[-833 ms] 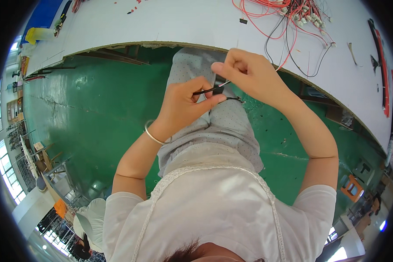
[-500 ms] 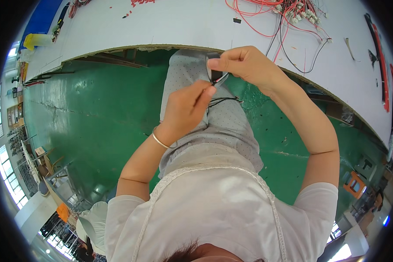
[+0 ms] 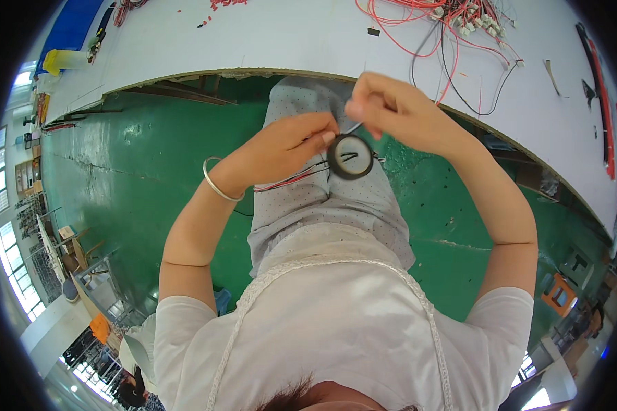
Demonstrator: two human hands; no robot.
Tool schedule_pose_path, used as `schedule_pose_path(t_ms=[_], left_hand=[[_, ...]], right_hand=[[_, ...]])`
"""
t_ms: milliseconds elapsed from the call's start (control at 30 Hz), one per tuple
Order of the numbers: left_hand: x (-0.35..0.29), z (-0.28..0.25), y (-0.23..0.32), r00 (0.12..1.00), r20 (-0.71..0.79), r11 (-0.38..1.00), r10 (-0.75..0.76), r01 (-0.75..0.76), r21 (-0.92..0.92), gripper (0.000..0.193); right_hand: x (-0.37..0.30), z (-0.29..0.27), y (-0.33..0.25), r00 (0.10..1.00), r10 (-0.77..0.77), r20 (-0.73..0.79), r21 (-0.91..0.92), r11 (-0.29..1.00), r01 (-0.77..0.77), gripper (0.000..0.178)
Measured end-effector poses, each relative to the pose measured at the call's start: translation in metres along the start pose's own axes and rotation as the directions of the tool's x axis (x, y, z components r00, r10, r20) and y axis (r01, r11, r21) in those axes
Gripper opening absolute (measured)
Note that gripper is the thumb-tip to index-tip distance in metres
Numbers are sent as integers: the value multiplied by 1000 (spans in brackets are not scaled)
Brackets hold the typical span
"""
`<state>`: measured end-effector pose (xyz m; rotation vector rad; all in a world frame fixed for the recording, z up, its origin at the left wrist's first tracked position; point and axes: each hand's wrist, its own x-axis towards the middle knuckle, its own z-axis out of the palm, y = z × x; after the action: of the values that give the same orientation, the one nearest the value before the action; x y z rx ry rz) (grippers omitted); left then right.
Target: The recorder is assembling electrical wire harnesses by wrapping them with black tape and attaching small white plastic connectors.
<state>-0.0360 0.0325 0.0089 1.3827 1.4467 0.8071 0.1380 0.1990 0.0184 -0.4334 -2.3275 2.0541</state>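
Observation:
Over my lap, my left hand [image 3: 291, 147] is closed in a pinch on thin wires. Just below its fingertips hangs a roll of black tape [image 3: 335, 168], its round opening facing up. Dark wire ends show through that opening. Red and black wires [image 3: 288, 182] lie across my grey dotted trousers below the left hand. My right hand [image 3: 401, 116] is up by the table edge, fingers curled with thumb and index together, blurred at the tips. A short grey strand [image 3: 352, 128] runs between the two hands; whether the right fingers grip it is unclear.
Ahead curves the white table [image 3: 288, 41], its near edge just beyond my hands. On it lie red and black wires with white connectors [image 3: 469, 24], red bits [image 3: 227, 3], and a yellow-capped container [image 3: 65, 60]. An orange stool [image 3: 559, 294] stands on the green floor at right.
The tape roll has left my right fingers and now hangs lower, by my left hand. My right hand has shifted slightly right; my left wrist has swung outward to the left.

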Motion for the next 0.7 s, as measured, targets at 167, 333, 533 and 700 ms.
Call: schedule_pose_path(t_ms=[167,333,533,700], left_hand=[[0,14,33,979,-197,962,54,1,272,13],[4,27,12,841,-413,829,348,-70,555,19],[7,37,2,695,-407,628,592,-82,774,23],[12,43,-2,646,-348,498,679,-57,866,22]], right_hand=[[-2,-3,-12,980,76,-185,-265,956,-124,42],[2,-2,-8,959,197,-203,-215,947,-240,52],[12,-2,-12,906,411,-100,-6,910,-414,56],[14,-8,-3,915,390,-102,-243,882,-403,55]])
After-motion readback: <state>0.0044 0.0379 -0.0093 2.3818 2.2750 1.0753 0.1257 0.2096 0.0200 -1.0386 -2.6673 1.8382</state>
